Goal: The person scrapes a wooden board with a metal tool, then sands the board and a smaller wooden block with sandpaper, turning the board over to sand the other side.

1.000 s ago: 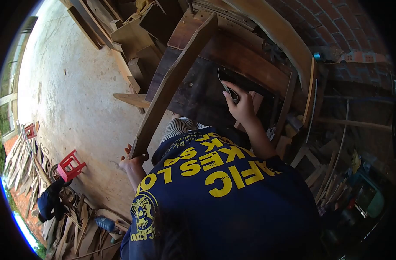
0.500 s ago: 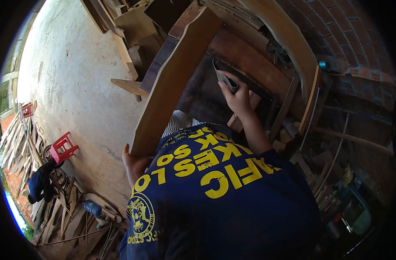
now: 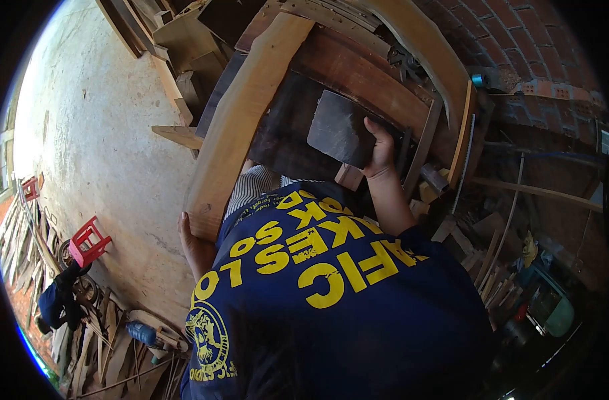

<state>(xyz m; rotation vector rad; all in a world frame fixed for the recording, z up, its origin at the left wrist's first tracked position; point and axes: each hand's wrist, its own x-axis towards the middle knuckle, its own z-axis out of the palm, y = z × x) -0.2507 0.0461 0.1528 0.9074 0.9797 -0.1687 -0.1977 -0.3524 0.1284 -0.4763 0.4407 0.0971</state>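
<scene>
A long pale wooden board (image 3: 248, 113) with a wavy edge slants from my lap up to a dark wooden surface, its broad face turned up. My left hand (image 3: 196, 245) is closed around the board's near end. To the right of the board, my right hand (image 3: 382, 150) grips a dark grey sheet of sandpaper (image 3: 338, 127), thumb on its near right corner. The sheet is spread nearly flat above the dark surface, apart from the board. A small wooden block (image 3: 348, 176) shows just below it, partly hidden.
A curved wooden plank (image 3: 428, 60) stands at the upper right by a brick wall (image 3: 504, 40). Wood offcuts (image 3: 191, 40) are piled at the upper left. On the concrete floor (image 3: 131, 147) is a red plastic stool (image 3: 89, 241); a person (image 3: 58, 300) is near it beside scrap wood.
The sandpaper has turned from curled and edge-on to flat, its face toward me. The board has tipped so that its broad face shows more, and my left hand has shifted slightly left.
</scene>
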